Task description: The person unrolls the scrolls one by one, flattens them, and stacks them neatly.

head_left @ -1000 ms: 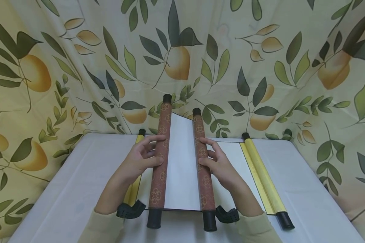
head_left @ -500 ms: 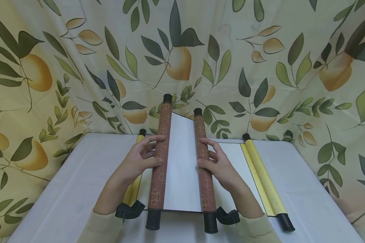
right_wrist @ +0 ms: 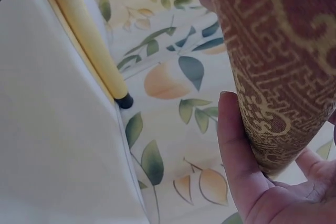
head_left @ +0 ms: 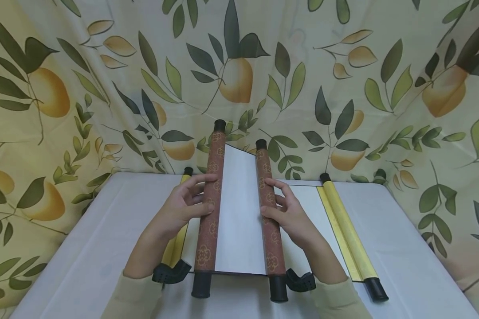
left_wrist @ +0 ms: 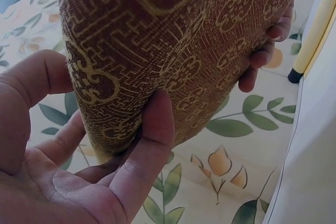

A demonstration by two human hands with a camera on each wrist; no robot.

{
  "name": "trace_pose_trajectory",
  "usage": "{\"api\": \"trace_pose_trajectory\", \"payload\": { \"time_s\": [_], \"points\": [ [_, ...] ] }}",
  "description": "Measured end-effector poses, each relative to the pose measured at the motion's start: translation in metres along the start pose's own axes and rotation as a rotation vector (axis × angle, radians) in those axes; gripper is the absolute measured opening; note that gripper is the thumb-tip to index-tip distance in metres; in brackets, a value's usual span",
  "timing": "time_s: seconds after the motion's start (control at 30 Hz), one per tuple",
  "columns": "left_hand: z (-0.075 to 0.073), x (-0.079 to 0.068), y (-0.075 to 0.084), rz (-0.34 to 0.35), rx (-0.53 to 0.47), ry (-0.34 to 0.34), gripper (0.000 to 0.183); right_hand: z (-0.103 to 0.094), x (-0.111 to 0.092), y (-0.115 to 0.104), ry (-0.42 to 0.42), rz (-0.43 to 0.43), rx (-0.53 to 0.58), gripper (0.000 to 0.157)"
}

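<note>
A hanging scroll with red-brown brocade backing is held up, tilted, in both hands. Its left roll and right roll have black end caps, and blank white paper spans the gap between them. My left hand grips the left roll near its middle, thumb on the near face. My right hand grips the right roll in the same way. Gold medallions pattern the brocade in the left wrist view, where the left hand cups its edge. Likewise, the right hand curls round the roll's underside.
Beneath lies a second scroll, partly unrolled on the white table. Its yellow right roll and left roll flank white paper. A fruit-and-leaf curtain hangs behind. Black brackets sit at both wrists.
The right roll, with the right hand on it, has shifted slightly rightward, so the white paper between the rolls shows a little wider. The left hand keeps its grip.
</note>
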State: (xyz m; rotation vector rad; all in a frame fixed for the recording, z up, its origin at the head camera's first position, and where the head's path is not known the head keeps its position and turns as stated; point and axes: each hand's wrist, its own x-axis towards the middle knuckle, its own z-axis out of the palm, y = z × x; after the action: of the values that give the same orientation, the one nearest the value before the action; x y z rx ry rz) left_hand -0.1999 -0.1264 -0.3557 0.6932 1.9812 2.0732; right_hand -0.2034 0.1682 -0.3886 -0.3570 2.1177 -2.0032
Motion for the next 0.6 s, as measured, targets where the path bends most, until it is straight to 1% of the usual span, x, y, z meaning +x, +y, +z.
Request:
{"api": "trace_pose_trajectory", "payload": {
  "time_s": [0.33,0.6],
  "points": [
    [-0.0016,0.0007,0.0017,0.003,0.000,-0.005,0.061,-0.0023,-0.0010,-0.0015,0.020,-0.016,-0.016,0.068],
    [-0.0032,-0.0004,0.0023,-0.005,-0.003,0.003,0.061,-0.0009,-0.0005,-0.0014,0.003,-0.010,-0.007,0.071]
  ]
}}
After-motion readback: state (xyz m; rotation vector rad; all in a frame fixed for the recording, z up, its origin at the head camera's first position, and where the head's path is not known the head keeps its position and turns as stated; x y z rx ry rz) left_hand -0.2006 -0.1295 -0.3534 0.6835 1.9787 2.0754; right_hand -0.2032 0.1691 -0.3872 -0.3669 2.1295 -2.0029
